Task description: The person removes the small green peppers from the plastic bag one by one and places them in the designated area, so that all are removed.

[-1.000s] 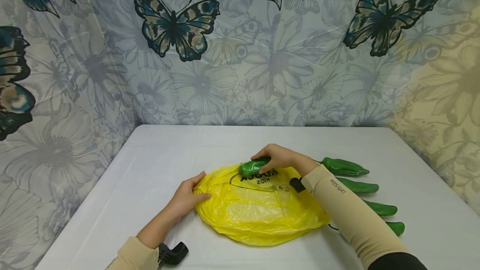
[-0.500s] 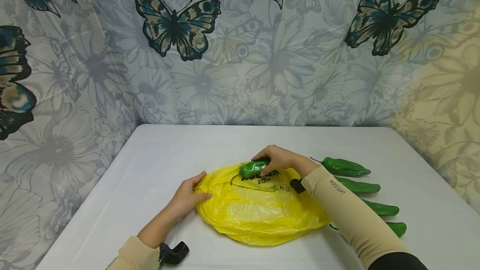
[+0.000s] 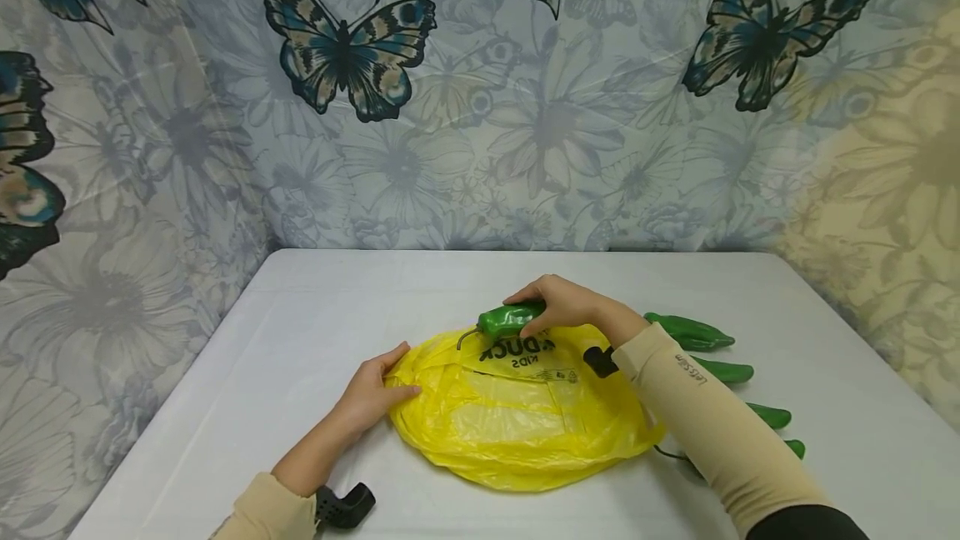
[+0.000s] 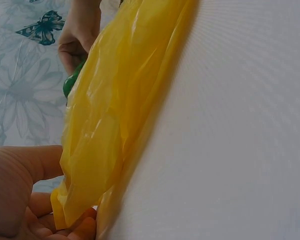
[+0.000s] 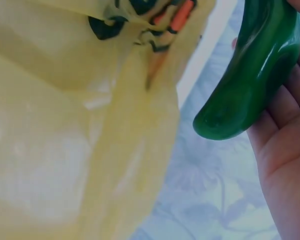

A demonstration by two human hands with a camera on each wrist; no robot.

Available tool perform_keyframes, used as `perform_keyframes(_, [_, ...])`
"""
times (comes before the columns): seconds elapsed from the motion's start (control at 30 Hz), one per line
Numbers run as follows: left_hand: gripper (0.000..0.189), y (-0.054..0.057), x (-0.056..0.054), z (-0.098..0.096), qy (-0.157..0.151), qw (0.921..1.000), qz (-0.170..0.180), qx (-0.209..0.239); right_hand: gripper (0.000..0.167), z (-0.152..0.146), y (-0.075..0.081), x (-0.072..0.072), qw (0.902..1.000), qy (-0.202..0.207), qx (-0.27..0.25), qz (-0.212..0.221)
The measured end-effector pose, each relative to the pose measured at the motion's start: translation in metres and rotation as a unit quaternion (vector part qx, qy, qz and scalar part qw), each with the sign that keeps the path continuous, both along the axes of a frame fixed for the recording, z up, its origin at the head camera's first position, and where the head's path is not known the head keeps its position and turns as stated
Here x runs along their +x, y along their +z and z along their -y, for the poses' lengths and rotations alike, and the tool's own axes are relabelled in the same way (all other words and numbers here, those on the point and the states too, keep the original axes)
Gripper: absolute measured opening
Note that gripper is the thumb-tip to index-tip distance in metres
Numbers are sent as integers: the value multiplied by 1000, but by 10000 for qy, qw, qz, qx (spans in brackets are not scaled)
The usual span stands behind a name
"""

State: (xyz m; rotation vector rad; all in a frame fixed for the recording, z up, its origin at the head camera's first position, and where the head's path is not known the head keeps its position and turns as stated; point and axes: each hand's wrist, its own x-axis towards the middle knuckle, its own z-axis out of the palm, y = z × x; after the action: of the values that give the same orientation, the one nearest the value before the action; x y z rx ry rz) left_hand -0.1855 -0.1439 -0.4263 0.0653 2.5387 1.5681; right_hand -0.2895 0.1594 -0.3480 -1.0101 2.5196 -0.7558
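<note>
A crinkled yellow plastic bag (image 3: 510,432) with dark printed letters lies on the white table. My left hand (image 3: 369,390) holds its left edge, which passes between thumb and fingers in the left wrist view. Over the bag's far edge, my right hand (image 3: 566,304) grips a glossy green pepper (image 3: 501,322) with its thin stem pointing left. The rounded tip of this pepper (image 5: 240,95) shows beyond the fingers in the right wrist view. In the left wrist view the bag (image 4: 105,120) hides most of the pepper.
To the right, several more green peppers lie in a column, among them the farthest pepper (image 3: 690,332); the right sleeve (image 3: 712,415) partly covers them. A black wrist device (image 3: 347,507) sits by the left forearm. Butterfly-patterned cloth (image 3: 420,173) hangs behind the white table (image 3: 337,290).
My right hand has lifted the pepper slightly up and away toward the far side, uncovering more of the bag's printed letters. My left hand keeps its place on the bag.
</note>
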Motion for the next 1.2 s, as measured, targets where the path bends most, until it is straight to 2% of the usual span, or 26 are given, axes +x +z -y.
perform_keyframes(0.2, [69,0,0,0,-39,10000,2,49,55,-10,10,7,9997,-162,-162,76])
perform_keyframes(0.57, [69,1,2,-1,-80,10000,-4,34,54,-43,27,32,9992,-320,-244,-23])
perform_keyframes(0.83, [68,3,3,0,-67,10000,26,-21,54,-69,30,53,9984,-552,-12,-146])
perform_keyframes(1.2, [68,5,4,-1,-90,9999,16,-42,56,-99,27,82,9970,-611,196,-434])
